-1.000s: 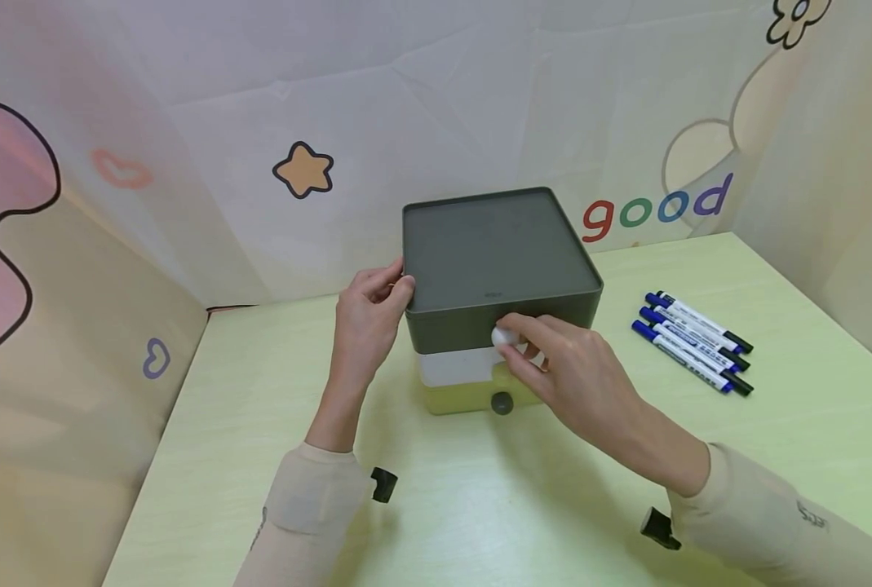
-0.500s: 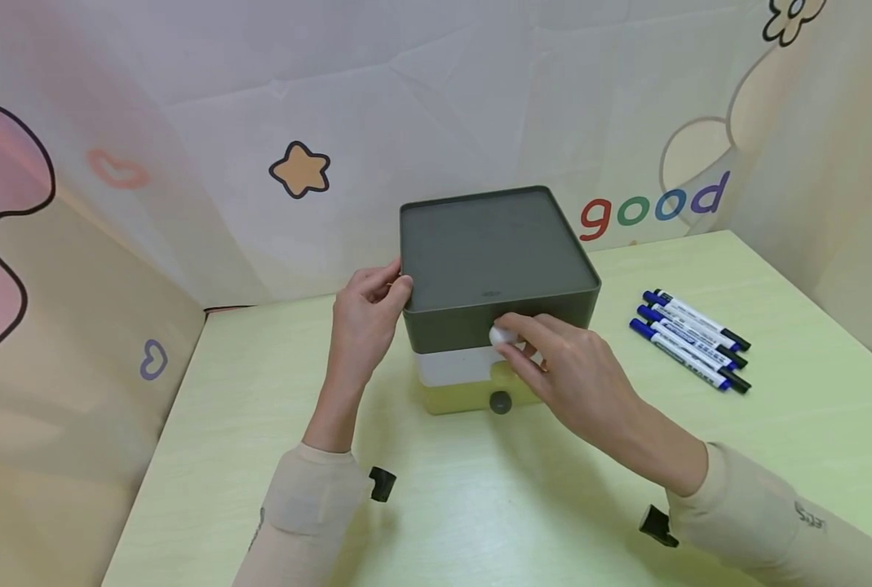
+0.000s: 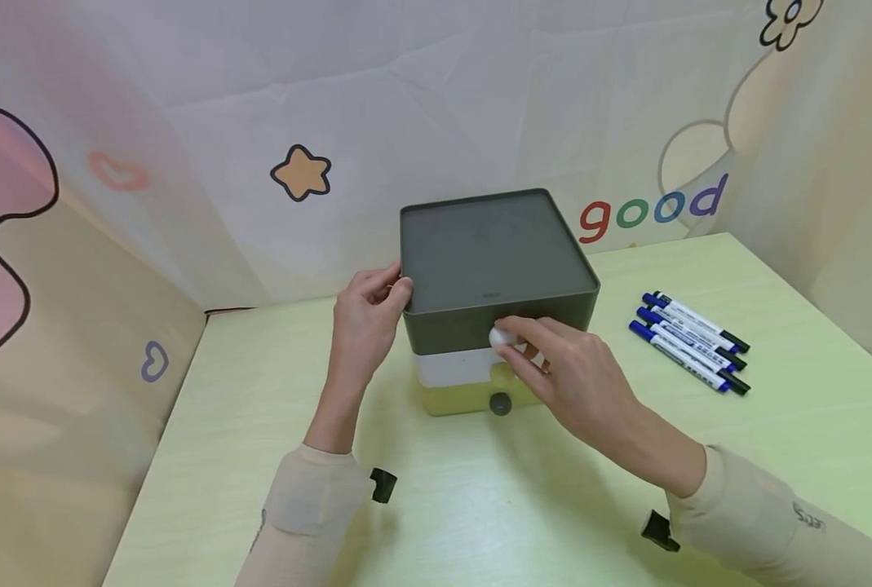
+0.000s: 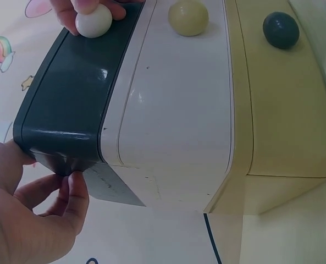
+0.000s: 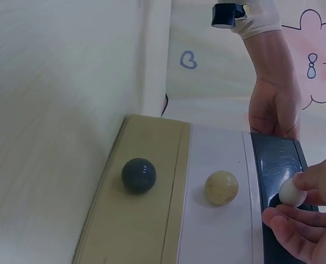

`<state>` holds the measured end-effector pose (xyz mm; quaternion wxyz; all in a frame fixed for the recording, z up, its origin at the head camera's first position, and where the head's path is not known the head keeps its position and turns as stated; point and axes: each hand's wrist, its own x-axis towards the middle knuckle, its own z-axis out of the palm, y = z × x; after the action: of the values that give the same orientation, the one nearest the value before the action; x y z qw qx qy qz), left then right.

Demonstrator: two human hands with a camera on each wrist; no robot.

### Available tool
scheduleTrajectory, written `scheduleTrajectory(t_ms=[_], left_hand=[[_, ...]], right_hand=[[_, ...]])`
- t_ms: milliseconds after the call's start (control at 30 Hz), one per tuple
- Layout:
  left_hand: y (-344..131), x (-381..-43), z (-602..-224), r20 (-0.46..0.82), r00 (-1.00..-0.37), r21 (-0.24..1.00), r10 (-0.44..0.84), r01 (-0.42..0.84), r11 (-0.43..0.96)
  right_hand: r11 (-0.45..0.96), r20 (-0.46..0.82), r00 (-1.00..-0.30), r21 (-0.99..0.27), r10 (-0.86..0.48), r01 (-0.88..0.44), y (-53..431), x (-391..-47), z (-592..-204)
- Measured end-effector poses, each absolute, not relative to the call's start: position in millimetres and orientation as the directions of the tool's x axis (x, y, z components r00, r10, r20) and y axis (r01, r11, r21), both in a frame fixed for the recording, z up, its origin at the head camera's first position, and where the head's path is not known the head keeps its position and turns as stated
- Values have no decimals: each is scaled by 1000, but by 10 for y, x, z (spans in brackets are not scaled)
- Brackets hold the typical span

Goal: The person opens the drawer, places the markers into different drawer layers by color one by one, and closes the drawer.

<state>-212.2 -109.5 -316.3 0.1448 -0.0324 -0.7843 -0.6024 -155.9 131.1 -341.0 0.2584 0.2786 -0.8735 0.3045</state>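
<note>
A small three-tier drawer box (image 3: 494, 253) stands on the table, dark green-grey on top, white in the middle and yellow at the bottom. Each tier's front carries a round knob. My right hand (image 3: 586, 367) pinches the white knob (image 5: 292, 192) of the dark top drawer between thumb and fingers. My left hand (image 3: 365, 322) holds the top tier at its left side, thumb by the upper rim and fingers against the side wall. Below are the pale yellow knob (image 5: 221, 187) of the white drawer and the dark knob (image 3: 500, 403) of the yellow one. All drawers look flush.
Several blue-and-black capped marker pens (image 3: 688, 342) lie side by side to the right of the box on the pale green table (image 3: 259, 489). A printed curtain (image 3: 436, 98) hangs close behind the box and along both sides.
Both hands keep their places on the box and its top knob. Only a slight shift of the head view shows.
</note>
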Motion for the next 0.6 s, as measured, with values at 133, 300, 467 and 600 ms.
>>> scheduleTrajectory(t_ms=[133,300,467,600], left_hand=[[-1089,-2124,-3165,264,-957,934,-120,223,278],[-1071,-2123,-3164,258,-959,932,-116,216,290],[-1074,-2114,-3154,257,-959,932,-124,211,294],[-1078,-2115,-3156,252,-959,935,-131,207,287]], right_hand=[[647,631,-715,-414,-303,-640,1323,-1548,-3442],[645,621,-736,-450,-271,-618,1381,-1527,-3519],[648,581,-765,-474,-280,-597,1403,-1514,-3641],[647,570,-771,-478,-285,-593,1393,-1508,-3746]])
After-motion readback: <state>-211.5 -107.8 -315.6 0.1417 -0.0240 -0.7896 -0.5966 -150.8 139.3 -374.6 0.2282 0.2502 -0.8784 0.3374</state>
